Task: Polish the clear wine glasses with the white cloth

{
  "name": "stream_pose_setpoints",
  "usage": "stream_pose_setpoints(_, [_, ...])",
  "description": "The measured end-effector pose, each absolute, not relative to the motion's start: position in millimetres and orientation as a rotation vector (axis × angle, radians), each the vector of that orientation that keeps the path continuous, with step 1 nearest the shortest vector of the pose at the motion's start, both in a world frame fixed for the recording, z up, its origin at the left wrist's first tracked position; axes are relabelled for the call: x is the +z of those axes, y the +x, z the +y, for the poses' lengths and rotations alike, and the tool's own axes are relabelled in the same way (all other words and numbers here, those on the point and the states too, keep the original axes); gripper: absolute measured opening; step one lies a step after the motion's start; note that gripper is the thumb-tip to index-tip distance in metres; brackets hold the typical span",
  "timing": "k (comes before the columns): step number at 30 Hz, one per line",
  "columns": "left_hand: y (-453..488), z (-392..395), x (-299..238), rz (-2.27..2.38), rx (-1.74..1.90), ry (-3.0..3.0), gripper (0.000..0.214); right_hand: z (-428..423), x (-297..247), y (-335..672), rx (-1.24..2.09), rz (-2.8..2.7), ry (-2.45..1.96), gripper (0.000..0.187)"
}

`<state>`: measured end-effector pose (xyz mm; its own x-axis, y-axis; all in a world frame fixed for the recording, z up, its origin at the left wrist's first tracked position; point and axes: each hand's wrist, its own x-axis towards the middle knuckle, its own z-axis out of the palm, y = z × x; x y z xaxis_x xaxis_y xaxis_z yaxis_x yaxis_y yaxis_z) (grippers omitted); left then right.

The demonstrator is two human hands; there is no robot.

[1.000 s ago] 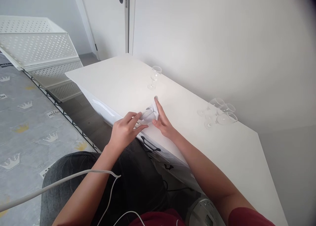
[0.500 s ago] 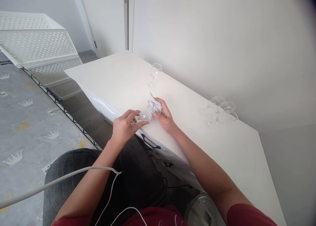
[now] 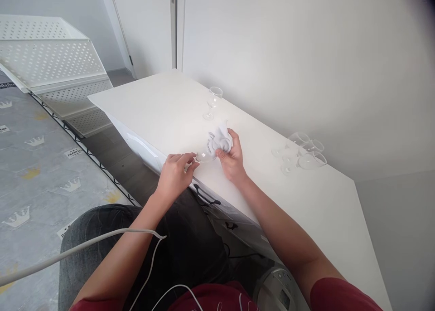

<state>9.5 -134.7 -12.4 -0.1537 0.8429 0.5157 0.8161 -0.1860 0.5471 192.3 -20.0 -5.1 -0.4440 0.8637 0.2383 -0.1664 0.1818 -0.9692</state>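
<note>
My left hand [image 3: 178, 172] pinches the stem end of a clear stemmed glass [image 3: 204, 157], which lies sideways above the front edge of the white cabinet top. A bunched white cloth [image 3: 219, 141] covers the glass's bowl end, so its rim is hidden. My right hand [image 3: 234, 160] is closed around the cloth, thumb at the near side. Just beyond the cloth, one stemmed glass [image 3: 214, 101] stands upright near the wall.
Several more stemmed glasses [image 3: 302, 151] stand grouped at the right of the cabinet top [image 3: 152, 107]. Black drawer handles [image 3: 206, 196] line its front. A perforated white rack [image 3: 57, 59] and a grey patterned mattress [image 3: 41, 179] are at left. A white cable [image 3: 102, 236] crosses my left forearm.
The cloth and my right hand have shifted slightly right and away, baring more of the glass bowl. My left fingers have closed in on the stem end.
</note>
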Motion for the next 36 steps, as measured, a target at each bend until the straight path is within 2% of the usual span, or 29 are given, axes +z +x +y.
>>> stream_pose_setpoints(6, [6,-138,-9,1.998,1.281,2.052,0.021,-22,-2,194,1.383,-1.733,-0.617,0.081])
stream_pose_setpoints(15, [2,-142,-8,1.942,1.409,2.336,0.020,-25,8,202,1.309,-1.970,-0.534,0.082])
stream_pose_setpoints(21, [-6,-142,-8,1.909,1.485,2.218,0.017,-22,5,200,1.454,-1.880,-0.507,0.074])
stream_pose_setpoints(26, [-10,-143,-4,1.859,1.468,2.124,0.018,-23,5,196,1.488,-1.786,-0.555,0.082])
stream_pose_setpoints(33, [-6,-144,-3,1.807,1.425,2.283,0.019,-28,6,201,1.256,-1.941,-0.597,0.071])
stream_pose_setpoints(36, [-9,-143,-5,1.852,1.438,2.295,0.019,-29,6,201,1.256,-1.984,-0.577,0.069])
